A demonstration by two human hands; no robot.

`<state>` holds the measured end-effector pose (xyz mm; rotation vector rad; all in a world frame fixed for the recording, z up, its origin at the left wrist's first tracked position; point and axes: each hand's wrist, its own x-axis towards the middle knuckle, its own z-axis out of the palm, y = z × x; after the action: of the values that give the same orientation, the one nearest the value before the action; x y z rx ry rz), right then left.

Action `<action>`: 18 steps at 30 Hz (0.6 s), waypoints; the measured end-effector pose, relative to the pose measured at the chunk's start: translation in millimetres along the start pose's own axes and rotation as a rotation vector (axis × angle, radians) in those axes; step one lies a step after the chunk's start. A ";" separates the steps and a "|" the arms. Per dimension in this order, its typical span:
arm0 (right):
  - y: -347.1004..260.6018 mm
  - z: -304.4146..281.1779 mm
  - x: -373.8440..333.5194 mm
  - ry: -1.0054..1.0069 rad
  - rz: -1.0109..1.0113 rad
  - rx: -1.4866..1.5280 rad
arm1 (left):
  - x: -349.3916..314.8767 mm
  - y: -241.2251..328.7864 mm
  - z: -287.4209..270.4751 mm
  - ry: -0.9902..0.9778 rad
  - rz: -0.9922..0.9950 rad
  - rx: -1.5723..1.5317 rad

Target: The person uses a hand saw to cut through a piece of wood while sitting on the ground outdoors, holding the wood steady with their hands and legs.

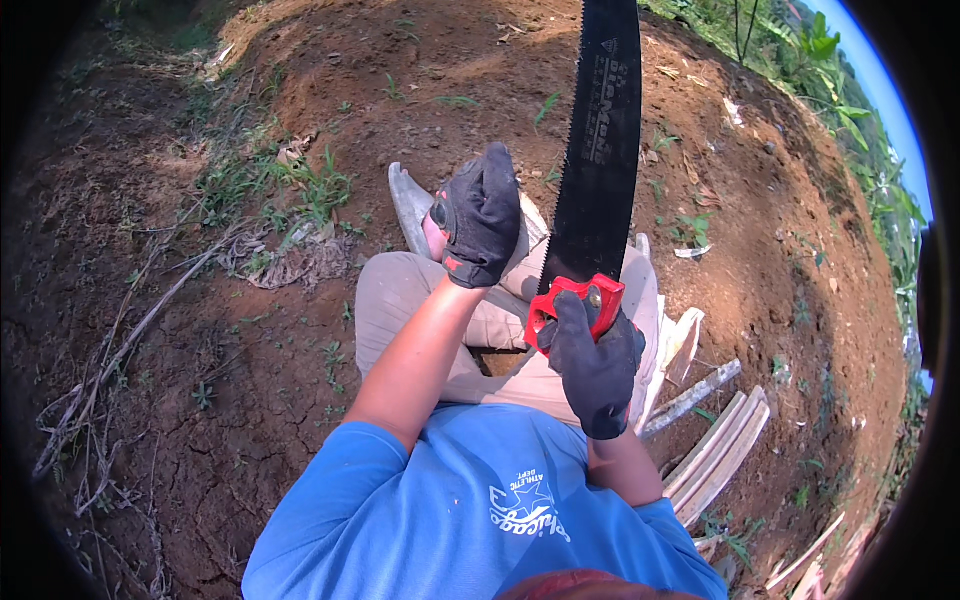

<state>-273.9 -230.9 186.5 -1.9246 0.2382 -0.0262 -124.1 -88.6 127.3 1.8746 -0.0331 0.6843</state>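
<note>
My right hand (598, 372), in a black glove, is wrapped round the red handle (577, 308) of a hand saw. The saw's long dark blade (600, 130) points up and away from me, its toothed edge on the left. My left hand (482, 218), gloved in black too, is closed above my crossed legs. Whatever it grips is hidden by the glove. Beside it on the left shows a grey curved piece (408, 205), whose kind I cannot tell. A pale tan piece (534, 226) shows between that hand and the blade.
I sit on bare brown soil (430, 60), knees bent in beige trousers (400, 320). Several split wood strips (722, 450) and a thin stick (692, 397) lie at my right. Dry branches (130, 340) and grass tufts (320, 190) are on the left. Green plants (825, 60) stand at the far right.
</note>
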 end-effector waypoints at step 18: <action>18.9 3.2 -2.8 -0.033 -0.072 -0.136 | 2.8 -18.3 -4.8 -0.007 0.199 0.154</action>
<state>-279.1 -233.9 168.1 -2.0669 0.1513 -0.0266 -117.8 -76.1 114.3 2.0398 -0.1778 0.8365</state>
